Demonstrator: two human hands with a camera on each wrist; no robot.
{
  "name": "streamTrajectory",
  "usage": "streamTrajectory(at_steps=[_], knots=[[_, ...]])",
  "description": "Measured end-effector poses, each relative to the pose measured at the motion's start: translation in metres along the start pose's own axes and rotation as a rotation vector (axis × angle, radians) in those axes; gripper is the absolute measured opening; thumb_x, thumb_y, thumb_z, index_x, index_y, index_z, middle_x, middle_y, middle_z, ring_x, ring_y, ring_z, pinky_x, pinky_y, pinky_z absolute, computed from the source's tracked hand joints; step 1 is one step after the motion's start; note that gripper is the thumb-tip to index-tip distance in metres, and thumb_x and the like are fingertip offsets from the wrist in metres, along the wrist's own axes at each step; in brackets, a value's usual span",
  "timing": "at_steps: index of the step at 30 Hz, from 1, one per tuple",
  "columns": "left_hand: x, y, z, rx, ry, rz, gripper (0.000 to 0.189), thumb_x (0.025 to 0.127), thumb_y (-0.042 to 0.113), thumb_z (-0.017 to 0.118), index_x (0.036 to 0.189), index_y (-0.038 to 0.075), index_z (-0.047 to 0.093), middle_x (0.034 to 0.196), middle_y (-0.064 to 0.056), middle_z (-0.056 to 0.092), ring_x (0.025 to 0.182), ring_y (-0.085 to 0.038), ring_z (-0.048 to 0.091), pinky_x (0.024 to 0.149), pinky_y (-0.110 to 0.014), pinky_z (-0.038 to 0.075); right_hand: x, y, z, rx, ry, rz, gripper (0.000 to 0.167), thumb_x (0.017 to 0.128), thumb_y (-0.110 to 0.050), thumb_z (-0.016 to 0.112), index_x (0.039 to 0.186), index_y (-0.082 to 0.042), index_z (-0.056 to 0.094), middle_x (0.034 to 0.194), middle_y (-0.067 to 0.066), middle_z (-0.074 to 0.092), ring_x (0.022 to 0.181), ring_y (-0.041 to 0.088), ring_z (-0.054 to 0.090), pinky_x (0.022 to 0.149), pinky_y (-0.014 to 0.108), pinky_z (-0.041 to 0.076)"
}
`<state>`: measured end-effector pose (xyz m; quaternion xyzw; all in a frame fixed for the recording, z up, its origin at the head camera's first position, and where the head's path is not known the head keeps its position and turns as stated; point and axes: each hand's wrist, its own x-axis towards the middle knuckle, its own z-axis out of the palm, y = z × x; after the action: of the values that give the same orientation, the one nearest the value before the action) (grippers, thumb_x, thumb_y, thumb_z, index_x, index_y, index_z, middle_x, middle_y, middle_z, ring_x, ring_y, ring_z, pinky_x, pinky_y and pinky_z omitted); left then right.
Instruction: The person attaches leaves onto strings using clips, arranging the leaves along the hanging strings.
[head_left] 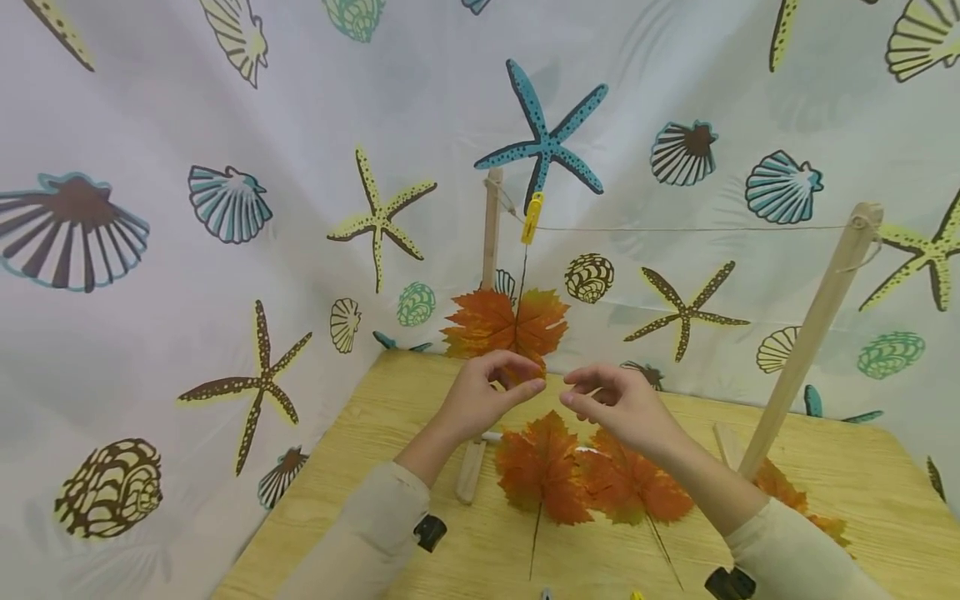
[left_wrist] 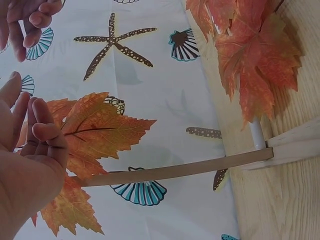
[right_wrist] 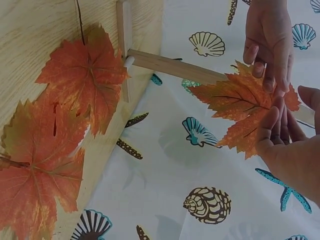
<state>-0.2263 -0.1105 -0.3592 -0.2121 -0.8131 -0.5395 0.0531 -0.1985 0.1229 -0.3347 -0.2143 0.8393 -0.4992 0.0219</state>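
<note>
So there's an orange-red maple leaf (head_left: 543,321) hanging off a string (head_left: 690,228), with its stem nipped by a yellow clothespin (head_left: 532,218) near the left end. The stem runs close to upright, top leaning slightly right, and the blade hangs below it, side lobes spread and the tip pointing down toward the table (head_left: 405,379).

Both hands are up in front of it. Left hand (head_left: 483,396) has its fingers loosely bent, a little gap between them and the thumb, holding nothing. Right hand (head_left: 622,408) is pretty much the same, facing it just beside. The left fingers cover the leaf's lower end in the head view, and I can't tell if anyone's actually touching it.

The string is tied between a left wooden post (head_left: 491,229) and a right wooden post (head_left: 810,342), and the right one leans. Down on the table, a leaf on the left (head_left: 543,471) and a middle leaf (head_left: 637,483) lie side by side, stems toward the person. The right hand and forearm partly block the middle one, and a third leaf (head_left: 787,492) sits behind that forearm. Backdrop's a white sheet (head_left: 420,83) printed with starfish and shells.
</note>
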Motion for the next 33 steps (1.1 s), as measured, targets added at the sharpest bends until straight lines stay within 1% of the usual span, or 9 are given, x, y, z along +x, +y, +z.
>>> streamTrajectory(at_steps=[4, 7, 12, 16, 20, 25, 29, 33], knots=[[0.001, 0.000, 0.001, 0.008, -0.027, -0.012, 0.028, 0.091, 0.037, 0.073, 0.112, 0.018, 0.073, 0.103, 0.004, 0.069, 0.083, -0.019, 0.059, 0.069, -0.032, 0.051, -0.003, 0.002, 0.000, -0.020, -0.004, 0.001, 0.035, 0.096, -0.034, 0.068, 0.121, -0.010, 0.066, 0.109, 0.011, 0.069, 0.083, 0.019, 0.068, 0.077, 0.036, 0.055], [0.002, -0.001, 0.002, 0.028, -0.073, -0.026, 0.025, 0.091, 0.037, 0.073, 0.110, 0.021, 0.073, 0.104, 0.004, 0.068, 0.083, -0.019, 0.058, 0.069, -0.032, 0.050, -0.006, 0.004, 0.001, -0.015, -0.008, 0.010, 0.035, 0.095, -0.033, 0.069, 0.121, -0.009, 0.066, 0.109, 0.012, 0.069, 0.083, 0.018, 0.069, 0.075, 0.034, 0.056], [0.001, -0.003, 0.003, 0.045, -0.144, -0.052, 0.021, 0.092, 0.036, 0.073, 0.110, 0.025, 0.073, 0.103, 0.003, 0.067, 0.084, -0.019, 0.057, 0.064, -0.031, 0.049, -0.010, 0.009, 0.004, 0.003, -0.015, 0.016, 0.034, 0.094, -0.031, 0.070, 0.120, -0.009, 0.067, 0.109, 0.012, 0.069, 0.083, 0.018, 0.070, 0.072, 0.031, 0.057], [-0.001, -0.007, 0.004, 0.027, -0.156, -0.068, 0.022, 0.092, 0.037, 0.072, 0.110, 0.025, 0.073, 0.103, 0.003, 0.068, 0.084, -0.020, 0.058, 0.061, -0.031, 0.050, -0.013, 0.013, 0.005, 0.019, -0.021, -0.007, 0.033, 0.095, -0.029, 0.070, 0.119, -0.007, 0.067, 0.108, 0.013, 0.069, 0.082, 0.018, 0.071, 0.075, 0.033, 0.059], [-0.003, -0.012, 0.006, 0.023, -0.167, -0.080, 0.024, 0.091, 0.039, 0.073, 0.109, 0.023, 0.074, 0.102, 0.003, 0.068, 0.084, -0.020, 0.058, 0.064, -0.032, 0.051, -0.016, 0.020, 0.006, 0.029, -0.024, -0.026, 0.031, 0.095, -0.024, 0.069, 0.118, -0.004, 0.068, 0.106, 0.014, 0.070, 0.081, 0.016, 0.071, 0.075, 0.030, 0.059], [-0.006, -0.020, 0.010, 0.028, -0.200, -0.077, 0.025, 0.093, 0.037, 0.071, 0.110, 0.020, 0.074, 0.101, 0.002, 0.067, 0.083, -0.020, 0.057, 0.069, -0.032, 0.051, -0.025, 0.028, 0.009, 0.044, -0.051, -0.016, 0.030, 0.095, -0.023, 0.069, 0.118, -0.002, 0.068, 0.104, 0.014, 0.071, 0.080, 0.014, 0.071, 0.074, 0.027, 0.058], [-0.009, -0.023, 0.013, 0.024, -0.230, -0.067, 0.021, 0.094, 0.035, 0.071, 0.109, 0.022, 0.074, 0.101, 0.001, 0.067, 0.081, -0.018, 0.057, 0.069, -0.030, 0.051, -0.032, 0.030, 0.013, 0.065, -0.077, -0.010, 0.031, 0.095, -0.024, 0.069, 0.118, -0.002, 0.068, 0.104, 0.014, 0.072, 0.081, 0.015, 0.071, 0.073, 0.028, 0.058], [-0.012, -0.025, 0.015, 0.014, -0.242, -0.073, 0.020, 0.093, 0.034, 0.071, 0.109, 0.023, 0.075, 0.100, 0.002, 0.067, 0.080, -0.017, 0.057, 0.068, -0.029, 0.051, -0.036, 0.032, 0.016, 0.078, -0.095, 0.008, 0.032, 0.096, -0.026, 0.069, 0.118, -0.003, 0.068, 0.105, 0.015, 0.071, 0.081, 0.015, 0.070, 0.072, 0.028, 0.057]])
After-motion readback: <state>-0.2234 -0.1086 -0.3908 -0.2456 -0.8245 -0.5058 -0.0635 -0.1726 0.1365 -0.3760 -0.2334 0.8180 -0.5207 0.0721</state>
